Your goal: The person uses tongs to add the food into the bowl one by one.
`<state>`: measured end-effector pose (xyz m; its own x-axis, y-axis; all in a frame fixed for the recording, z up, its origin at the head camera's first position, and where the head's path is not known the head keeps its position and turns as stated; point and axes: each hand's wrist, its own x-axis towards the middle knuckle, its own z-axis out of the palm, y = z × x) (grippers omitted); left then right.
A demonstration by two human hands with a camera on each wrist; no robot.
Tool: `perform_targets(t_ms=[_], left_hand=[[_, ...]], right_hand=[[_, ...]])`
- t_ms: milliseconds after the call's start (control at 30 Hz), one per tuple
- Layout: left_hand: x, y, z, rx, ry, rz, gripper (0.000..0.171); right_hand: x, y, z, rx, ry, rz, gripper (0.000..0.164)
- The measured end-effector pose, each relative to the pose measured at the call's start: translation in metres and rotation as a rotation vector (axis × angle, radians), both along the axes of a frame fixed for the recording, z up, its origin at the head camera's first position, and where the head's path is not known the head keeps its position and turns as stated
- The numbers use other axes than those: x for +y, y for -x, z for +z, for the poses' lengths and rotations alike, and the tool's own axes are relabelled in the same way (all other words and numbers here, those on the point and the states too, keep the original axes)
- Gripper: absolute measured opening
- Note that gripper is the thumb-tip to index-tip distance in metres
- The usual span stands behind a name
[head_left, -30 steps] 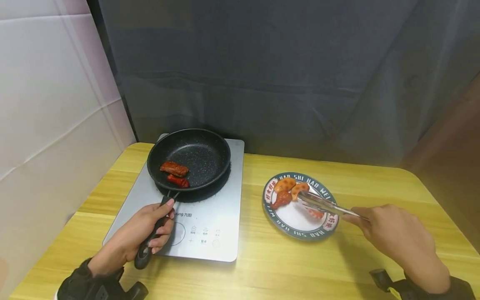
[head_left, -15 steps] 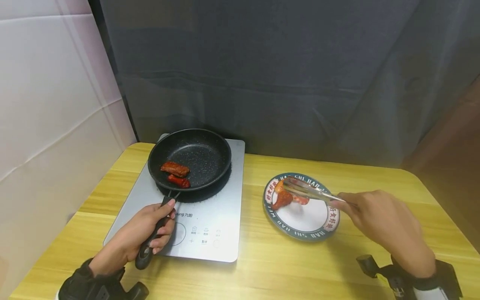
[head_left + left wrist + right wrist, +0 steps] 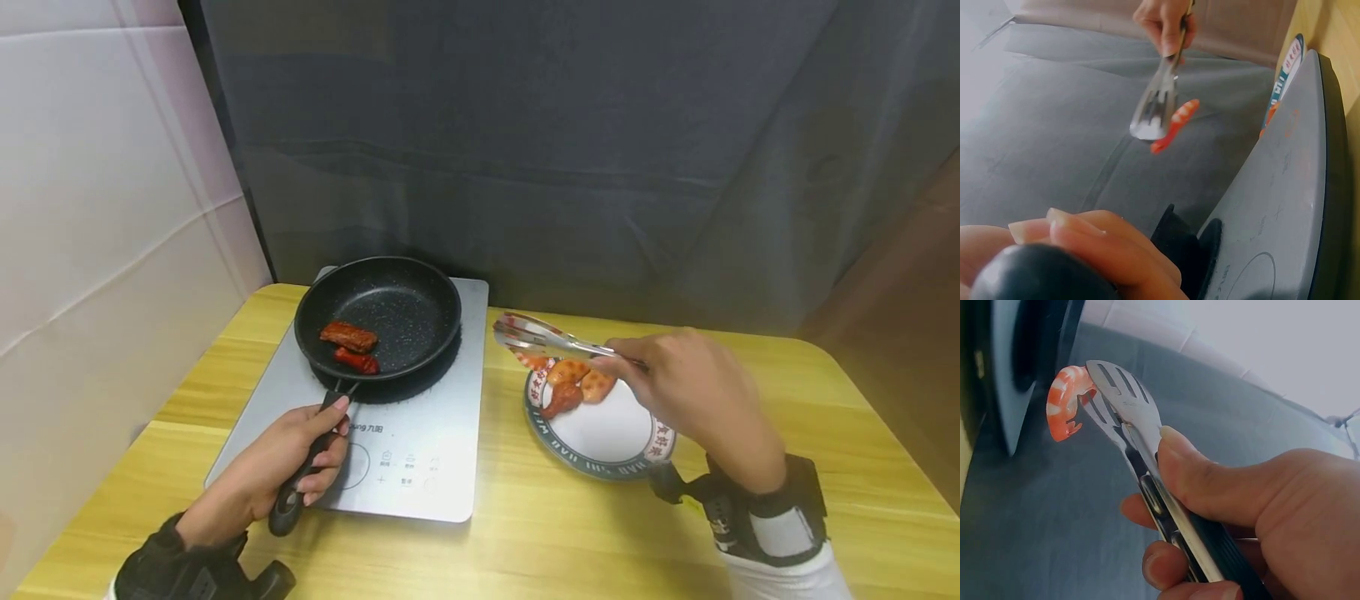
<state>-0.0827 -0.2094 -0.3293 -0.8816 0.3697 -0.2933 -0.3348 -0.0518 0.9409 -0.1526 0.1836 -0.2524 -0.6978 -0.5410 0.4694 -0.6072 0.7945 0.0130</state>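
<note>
The right hand [image 3: 693, 396] squeezes tongs [image 3: 1137, 417] that pinch a shrimp [image 3: 1060, 406] near the plate [image 3: 607, 433]. The left hand [image 3: 288, 462] grips the pan [image 3: 408, 325] by its handle [image 3: 286, 508].

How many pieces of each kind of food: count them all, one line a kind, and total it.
Shrimp in the tongs: 1
Drumstick on the plate: 1
Spotted orange pieces on the plate: 2
Red-brown pieces in the pan: 2
Total: 6

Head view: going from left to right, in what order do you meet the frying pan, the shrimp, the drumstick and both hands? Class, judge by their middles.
Left hand → frying pan → shrimp → drumstick → right hand.
</note>
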Motion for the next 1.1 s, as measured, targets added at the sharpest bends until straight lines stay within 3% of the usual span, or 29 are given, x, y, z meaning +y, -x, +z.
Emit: perform_targets(t_ms=[333, 767, 1100], left_hand=[[0.0, -0.001, 0.0, 0.0, 0.003, 0.002, 0.038], [0.0, -0.002, -0.001, -0.003, -0.008, 0.003, 0.037], [0.002, 0.0, -0.002, -0.006, -0.018, 0.016, 0.036]], right_hand=[[-0.046, 0.012, 0.015, -0.085, 0.013, 0.006, 0.028], [-0.098, 0.039, 0.001, -0.031, -0.08, 0.099, 0.032], [-0.131, 0.053, -0.008, -0.032, -0.169, 0.087, 0.025]])
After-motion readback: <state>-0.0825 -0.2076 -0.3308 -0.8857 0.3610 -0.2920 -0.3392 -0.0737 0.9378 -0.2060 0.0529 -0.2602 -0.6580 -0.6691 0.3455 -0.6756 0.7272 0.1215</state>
